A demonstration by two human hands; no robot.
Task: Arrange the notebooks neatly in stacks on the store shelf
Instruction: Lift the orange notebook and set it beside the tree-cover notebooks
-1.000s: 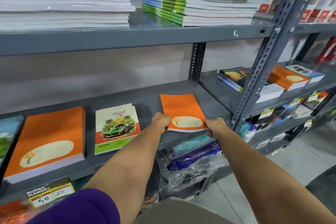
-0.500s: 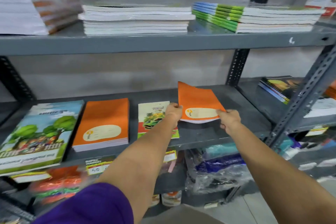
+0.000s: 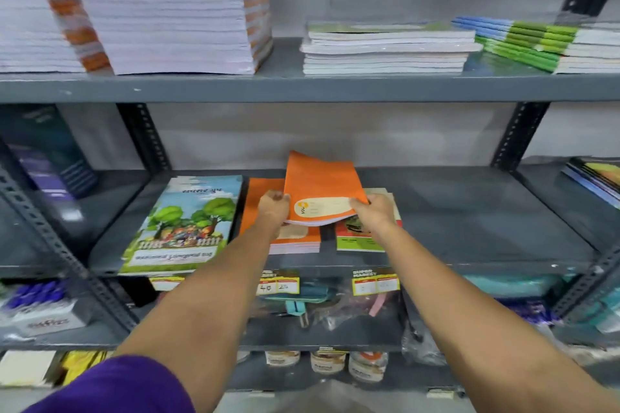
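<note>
I hold a small bundle of orange notebooks (image 3: 322, 186) tilted in the air above the middle shelf (image 3: 469, 231). My left hand (image 3: 274, 208) grips its left edge and my right hand (image 3: 374, 211) grips its lower right corner. Below it lies a stack of matching orange notebooks (image 3: 265, 191), partly hidden by my left forearm. Just right of that stack sits a green-and-red car-cover notebook (image 3: 362, 238), mostly covered by my right hand. A large notebook with trees on its cover (image 3: 183, 225) lies to the left.
The upper shelf carries thick white-edged stacks (image 3: 167, 33), a lower pile (image 3: 385, 50) and green-blue spined notebooks (image 3: 523, 43). Grey slotted uprights (image 3: 516, 137) frame the bay. Yellow price tags (image 3: 280, 285) hang on the shelf edge; bagged goods and jars sit below.
Both hands lifted the orange bundle off the right part of the shelf and carried it left, over the orange stack and the car-cover notebook. The view swung left.
</note>
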